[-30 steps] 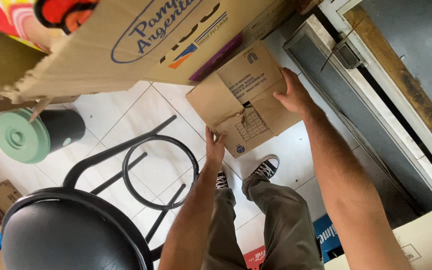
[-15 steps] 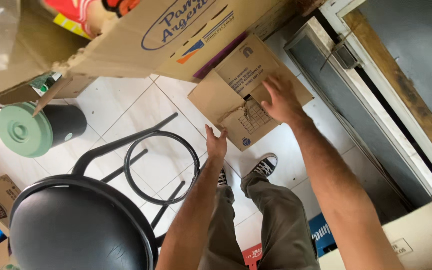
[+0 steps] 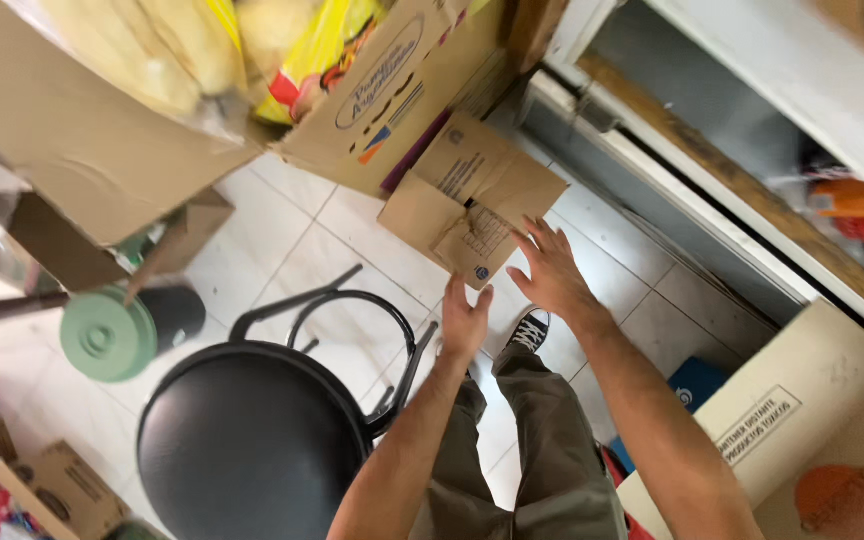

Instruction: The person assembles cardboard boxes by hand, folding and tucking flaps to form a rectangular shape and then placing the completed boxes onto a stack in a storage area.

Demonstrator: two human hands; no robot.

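left hand (image 3: pixel 464 325) open, fingers up, just under the box (image 3: pixel 472 205) corner, perhaps brushing it | right hand (image 3: pixel 549 270) spread flat, fingertips at box's 4 o'clock edge, not gripping | box lies on floor at 12 o'clock from both hands | stool (image 3: pixel 252 440) at left hand's 8 o'clock

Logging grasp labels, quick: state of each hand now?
Left hand: open, thumb touching the small cardboard box, not gripping.
Right hand: open, fingers spread, holding nothing.

Probably a shop storeroom; stacked cardboard boxes (image 3: pixel 142 130), packaged goods (image 3: pixel 252 50), tiled floor (image 3: pixel 282 250).
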